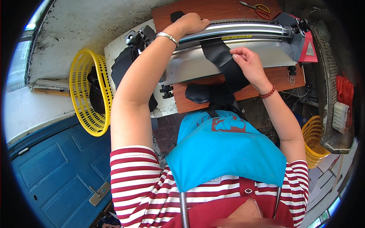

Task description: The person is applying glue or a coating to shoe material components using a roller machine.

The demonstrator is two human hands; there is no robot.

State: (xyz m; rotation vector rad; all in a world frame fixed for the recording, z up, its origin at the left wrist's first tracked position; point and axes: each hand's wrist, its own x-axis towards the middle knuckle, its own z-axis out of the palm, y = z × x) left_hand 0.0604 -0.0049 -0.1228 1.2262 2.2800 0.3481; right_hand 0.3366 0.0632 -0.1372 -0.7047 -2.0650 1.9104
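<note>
A roller machine [247, 29] with shiny metal cylinders and a flat metal plate [186, 62] stands in front of me. From under the rollers a black, leather-like sheet [216, 53] hangs over the plate toward me. My right hand [249, 64] pinches the right edge of this sheet between thumb and fingertips. My left hand [193, 23] reaches over the left part of the rollers, its fingers curled down at the far side. What those fingers hold, if anything, is hidden. A small black piece [176, 16] lies just left of that hand.
More black pieces [207, 93] lie on the reddish-brown board [283, 78] near my apron. Scissors with orange handles [262, 11] rest behind the machine. A yellow basket [89, 114] with black material is at left; another yellow basket [313, 146] sits lower right. A blue door [57, 171] is at lower left.
</note>
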